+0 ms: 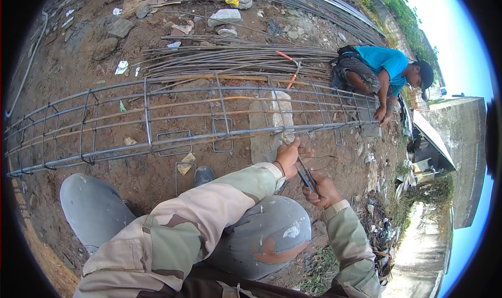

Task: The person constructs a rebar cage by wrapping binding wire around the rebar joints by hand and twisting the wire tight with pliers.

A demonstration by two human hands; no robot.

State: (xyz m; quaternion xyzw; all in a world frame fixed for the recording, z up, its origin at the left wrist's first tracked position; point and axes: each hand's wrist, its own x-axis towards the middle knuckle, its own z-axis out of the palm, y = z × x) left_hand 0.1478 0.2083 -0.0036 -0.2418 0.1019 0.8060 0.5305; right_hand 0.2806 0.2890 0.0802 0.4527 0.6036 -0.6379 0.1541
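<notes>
A long rebar cage (pixel 184 141) of straight bars and square stirrups stretches across the ground before me. My left hand (pixel 288 157) is at its near lower bar, fingers curled, with thin tie wires (pixel 323 157) sticking out to the right of them. My right hand (pixel 323 192) is closed around the dark and blue handles of a pair of pincers (pixel 307 176). The tool slants up towards my left hand, which hides its jaws. Just beyond, a pale stone block (pixel 282 111) lies under the cage.
A co-worker in a blue shirt (pixel 380 64) crouches at the cage's right end, both hands low beside it. Loose rebar (pixel 235 60) lies behind, with a red-handled cutter (pixel 294 68) on it. Loose stirrups (pixel 174 143), stones (pixel 223 17) and rubble (pixel 376 235) litter the dirt.
</notes>
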